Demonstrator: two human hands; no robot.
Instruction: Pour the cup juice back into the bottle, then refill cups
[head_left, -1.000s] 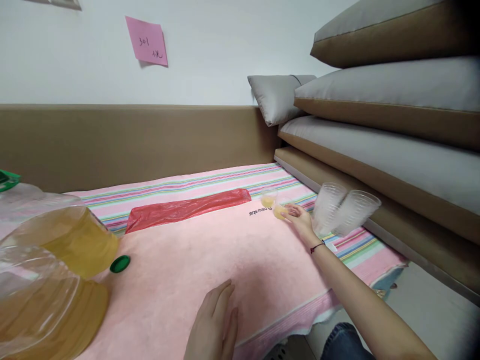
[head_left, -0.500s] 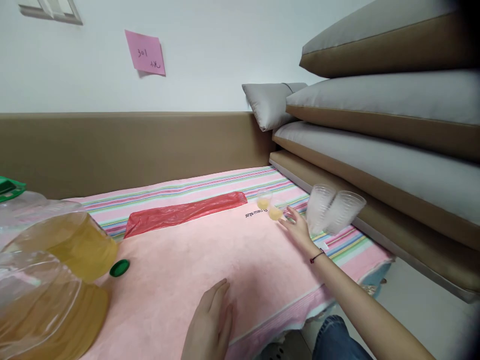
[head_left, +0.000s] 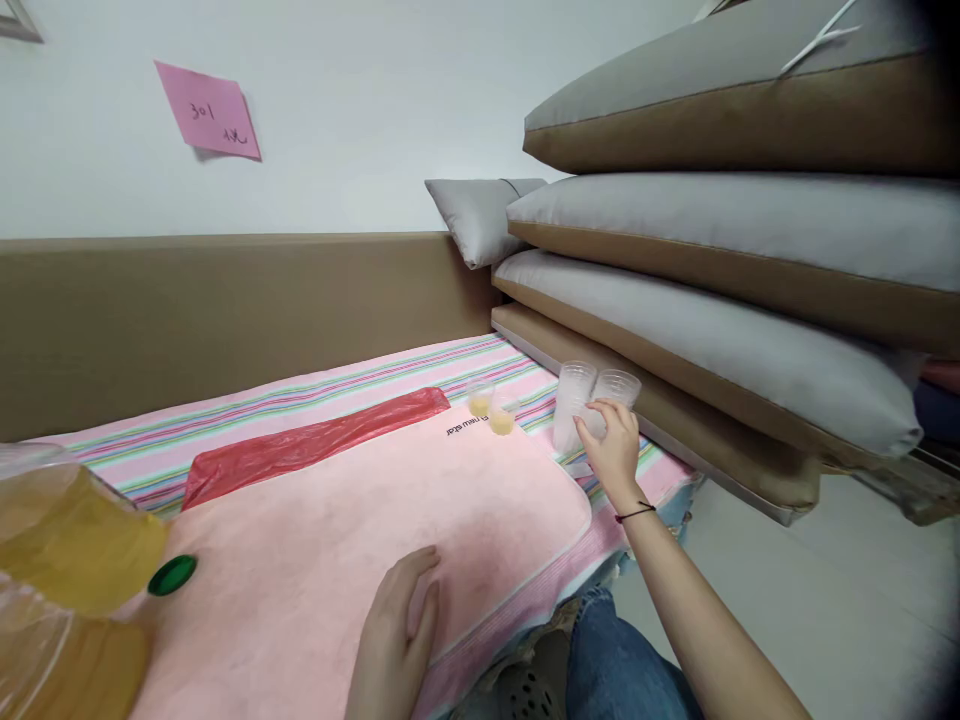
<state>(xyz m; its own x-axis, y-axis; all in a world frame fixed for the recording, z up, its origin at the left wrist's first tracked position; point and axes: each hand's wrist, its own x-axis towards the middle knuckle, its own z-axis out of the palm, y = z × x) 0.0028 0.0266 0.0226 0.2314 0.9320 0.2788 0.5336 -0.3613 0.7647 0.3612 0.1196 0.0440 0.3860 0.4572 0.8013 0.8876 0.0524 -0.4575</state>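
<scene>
Two stacks of clear plastic cups, a left one (head_left: 570, 405) and a right one (head_left: 619, 383), stand on the striped cloth. My right hand (head_left: 613, 445) is at these stacks, fingers apart around the front of the right one; whether it grips a cup is unclear. Left of them, two clear cups with a little yellow liquid, one (head_left: 480, 404) behind the other (head_left: 502, 421), stand by the pink towel's (head_left: 322, 560) far corner. Over the near part of the towel my left hand (head_left: 405, 610) is held with thumb and fingers apart, holding nothing.
Large clear jugs of yellow liquid (head_left: 82, 540) stand at the left, beside a green cap (head_left: 172, 575). A red plastic bag (head_left: 315, 440) lies along the towel's back edge. Stacked grey and brown cushions (head_left: 705, 300) fill the right side. A pink note (head_left: 210, 110) is on the wall.
My right hand has let go of the near cup of yellow liquid and moved right to the cup stacks. The view has turned right. My left hand remains over the towel.
</scene>
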